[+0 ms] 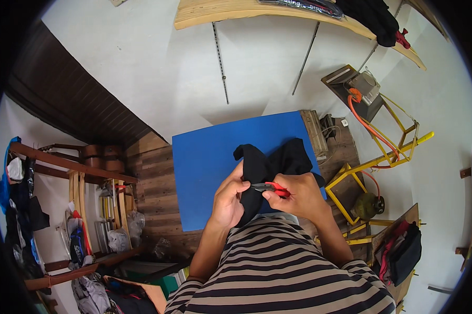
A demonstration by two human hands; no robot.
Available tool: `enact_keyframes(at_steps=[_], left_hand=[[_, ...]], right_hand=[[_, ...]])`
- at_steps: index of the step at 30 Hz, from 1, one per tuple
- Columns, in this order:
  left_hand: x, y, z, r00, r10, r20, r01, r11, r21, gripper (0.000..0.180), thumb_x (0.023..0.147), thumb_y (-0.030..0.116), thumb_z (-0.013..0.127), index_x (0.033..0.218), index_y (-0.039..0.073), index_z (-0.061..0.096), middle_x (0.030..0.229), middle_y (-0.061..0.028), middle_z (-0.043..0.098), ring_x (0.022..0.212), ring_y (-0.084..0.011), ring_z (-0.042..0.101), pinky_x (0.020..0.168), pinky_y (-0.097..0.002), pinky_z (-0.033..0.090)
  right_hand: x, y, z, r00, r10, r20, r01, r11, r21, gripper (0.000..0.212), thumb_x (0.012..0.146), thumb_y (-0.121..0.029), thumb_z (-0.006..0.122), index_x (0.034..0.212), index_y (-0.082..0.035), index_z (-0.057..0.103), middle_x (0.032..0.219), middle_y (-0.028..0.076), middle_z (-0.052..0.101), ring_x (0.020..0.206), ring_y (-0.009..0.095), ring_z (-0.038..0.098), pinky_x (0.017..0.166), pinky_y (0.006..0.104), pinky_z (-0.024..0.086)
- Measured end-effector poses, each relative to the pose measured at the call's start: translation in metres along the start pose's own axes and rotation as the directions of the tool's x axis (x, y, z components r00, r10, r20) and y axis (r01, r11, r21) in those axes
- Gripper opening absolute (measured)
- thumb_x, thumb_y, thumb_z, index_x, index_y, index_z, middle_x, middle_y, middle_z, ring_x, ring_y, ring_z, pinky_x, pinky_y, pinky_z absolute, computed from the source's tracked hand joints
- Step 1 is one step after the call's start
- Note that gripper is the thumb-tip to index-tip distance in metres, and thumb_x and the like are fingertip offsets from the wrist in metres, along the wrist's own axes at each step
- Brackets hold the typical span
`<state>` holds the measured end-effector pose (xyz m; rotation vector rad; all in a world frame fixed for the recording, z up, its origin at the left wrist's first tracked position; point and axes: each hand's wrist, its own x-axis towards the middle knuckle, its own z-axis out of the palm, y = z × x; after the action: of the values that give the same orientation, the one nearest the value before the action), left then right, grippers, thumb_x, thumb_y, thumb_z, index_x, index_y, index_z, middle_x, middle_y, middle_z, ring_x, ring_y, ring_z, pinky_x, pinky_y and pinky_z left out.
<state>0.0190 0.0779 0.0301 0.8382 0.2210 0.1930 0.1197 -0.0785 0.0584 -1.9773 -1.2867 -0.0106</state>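
Note:
My left hand [229, 201] is closed on a black cloth garment [257, 165], thumb and fingers pinching its fabric. In my right hand [301, 196] is a pair of red-handled snips [279, 189] with dark metal blades. The blades point left, and their tip meets the cloth beside my left thumb. Folds of the garment hang below my left hand and spread up and to the right, behind my right hand. What lies right at the blade tip is too small to make out.
A blue table [207, 157] lies under the cloth. A wooden shelf [220, 13] with dark packages runs along the far wall. To the right stand a yellow metal frame [372, 162] and a green gas cylinder [369, 205]; at left, a rack [73, 159] carries clothes and bags.

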Motion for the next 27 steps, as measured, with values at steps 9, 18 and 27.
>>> enact_keyframes(at_steps=[9,18,27], left_hand=[[0.002,0.004,0.003,0.999,-0.010,0.035,0.016,0.985,-0.170,0.058,0.083,0.006,0.047,0.139,-0.009,0.040,0.140,-0.0117,0.049,0.122,-0.0174,0.049,0.104,-0.0285,0.035],[0.003,0.005,0.003,1.000,-0.009,0.026,0.015,0.974,-0.225,0.055,0.085,0.004,0.046,0.138,-0.010,0.041,0.142,-0.0110,0.047,0.121,-0.0171,0.049,0.103,-0.0294,0.037],[0.007,0.008,0.008,0.999,-0.005,-0.034,-0.003,0.974,-0.225,0.058,0.086,0.005,0.047,0.141,-0.008,0.038,0.141,-0.0121,0.048,0.123,-0.0174,0.049,0.106,-0.0293,0.033]], right_hand=[[-0.001,0.003,0.010,0.994,-0.061,-0.091,0.064,0.997,0.033,0.033,0.076,-0.027,0.077,0.066,-0.006,0.054,0.054,0.007,0.049,0.044,0.024,0.053,0.042,0.0315,0.040],[0.001,0.002,0.009,0.994,-0.098,-0.057,0.096,0.995,-0.035,0.036,0.077,-0.031,0.077,0.066,-0.007,0.052,0.054,0.005,0.051,0.045,0.023,0.056,0.041,0.0322,0.042],[-0.003,0.006,0.017,0.997,0.047,-0.057,-0.034,0.978,0.206,0.034,0.082,-0.031,0.073,0.073,-0.005,0.052,0.055,0.005,0.053,0.043,0.018,0.053,0.042,0.0302,0.041]])
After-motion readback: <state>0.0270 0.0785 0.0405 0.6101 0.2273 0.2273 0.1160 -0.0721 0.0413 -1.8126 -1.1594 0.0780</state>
